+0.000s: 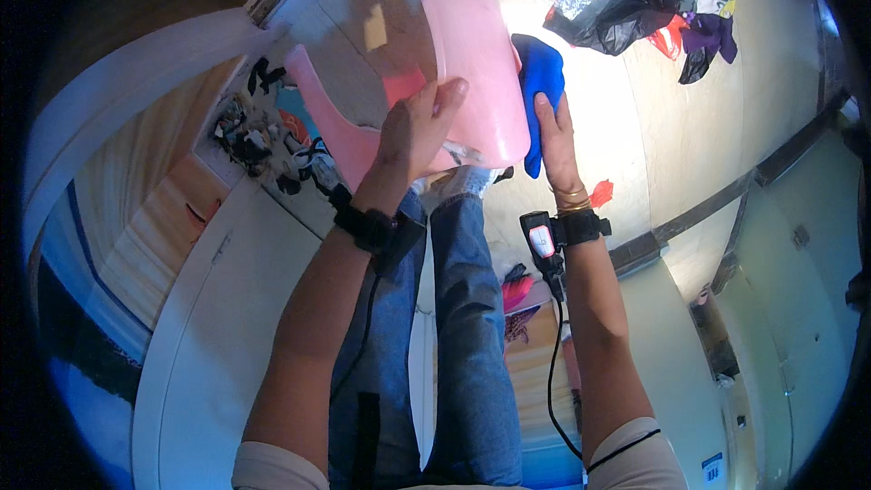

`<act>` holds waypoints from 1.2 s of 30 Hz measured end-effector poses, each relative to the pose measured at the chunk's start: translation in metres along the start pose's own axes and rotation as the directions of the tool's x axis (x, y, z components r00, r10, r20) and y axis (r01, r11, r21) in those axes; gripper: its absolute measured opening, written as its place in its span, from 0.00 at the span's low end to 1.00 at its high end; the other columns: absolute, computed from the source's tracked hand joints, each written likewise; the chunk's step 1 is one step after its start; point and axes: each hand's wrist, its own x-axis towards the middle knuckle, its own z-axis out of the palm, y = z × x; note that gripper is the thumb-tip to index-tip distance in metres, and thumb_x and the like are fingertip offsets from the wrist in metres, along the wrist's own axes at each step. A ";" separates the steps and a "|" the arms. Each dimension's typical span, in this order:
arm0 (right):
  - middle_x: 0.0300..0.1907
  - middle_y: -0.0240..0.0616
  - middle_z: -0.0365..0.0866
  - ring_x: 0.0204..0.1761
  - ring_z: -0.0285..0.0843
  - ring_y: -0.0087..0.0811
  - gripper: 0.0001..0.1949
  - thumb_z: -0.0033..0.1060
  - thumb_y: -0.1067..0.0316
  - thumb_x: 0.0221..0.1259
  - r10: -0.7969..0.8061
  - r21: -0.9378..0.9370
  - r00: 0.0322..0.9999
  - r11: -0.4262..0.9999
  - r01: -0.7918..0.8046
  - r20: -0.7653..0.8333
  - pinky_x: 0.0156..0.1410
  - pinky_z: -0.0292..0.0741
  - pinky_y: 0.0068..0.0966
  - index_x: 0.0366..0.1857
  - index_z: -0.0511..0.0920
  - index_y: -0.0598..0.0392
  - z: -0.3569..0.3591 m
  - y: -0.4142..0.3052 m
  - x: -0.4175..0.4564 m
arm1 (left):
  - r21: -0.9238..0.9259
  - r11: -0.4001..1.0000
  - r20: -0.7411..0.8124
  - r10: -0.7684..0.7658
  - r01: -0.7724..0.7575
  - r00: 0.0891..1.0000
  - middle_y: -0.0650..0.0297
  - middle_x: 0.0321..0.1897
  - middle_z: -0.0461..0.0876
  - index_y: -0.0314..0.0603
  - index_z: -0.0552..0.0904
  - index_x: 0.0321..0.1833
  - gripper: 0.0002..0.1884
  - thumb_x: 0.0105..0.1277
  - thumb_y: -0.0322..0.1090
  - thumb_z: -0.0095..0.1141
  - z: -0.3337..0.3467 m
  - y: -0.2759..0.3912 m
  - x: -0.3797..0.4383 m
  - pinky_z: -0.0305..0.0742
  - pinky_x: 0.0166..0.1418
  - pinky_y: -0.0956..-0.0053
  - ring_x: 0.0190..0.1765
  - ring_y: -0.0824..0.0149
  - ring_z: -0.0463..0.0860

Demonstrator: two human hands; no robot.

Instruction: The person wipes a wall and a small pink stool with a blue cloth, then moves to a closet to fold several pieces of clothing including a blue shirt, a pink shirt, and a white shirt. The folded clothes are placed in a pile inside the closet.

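A pink plastic stool (469,34) is tipped on its side in front of my legs, with a curved cut-out between its legs facing left. My left hand (416,129) grips the stool at the edge of that cut-out, thumb lying on the pink surface. On the stool's right side, a folded blue cloth (544,68) rests against the plastic. My right hand (558,146) holds this cloth, its fingers partly hidden behind it. Below the stool, my shoes are mostly covered.
Black plastic bags (605,13) and a purple cloth (711,37) lie on the floor at upper right. Scraps and small clutter (245,136) gather along the left. A red scrap (601,193) lies near my right wrist. A white panel (224,327) stands at lower left.
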 end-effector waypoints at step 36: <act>0.30 0.46 0.82 0.32 0.82 0.39 0.25 0.43 0.44 0.65 0.172 -0.519 0.984 0.846 -0.124 0.045 0.37 0.76 0.31 0.47 0.70 0.59 -0.042 0.071 0.122 | -0.075 0.830 0.559 -0.424 0.553 0.713 0.60 0.40 0.79 0.44 0.79 0.46 0.24 0.66 0.58 0.44 0.081 -0.087 0.097 0.69 0.49 0.71 0.47 0.69 0.79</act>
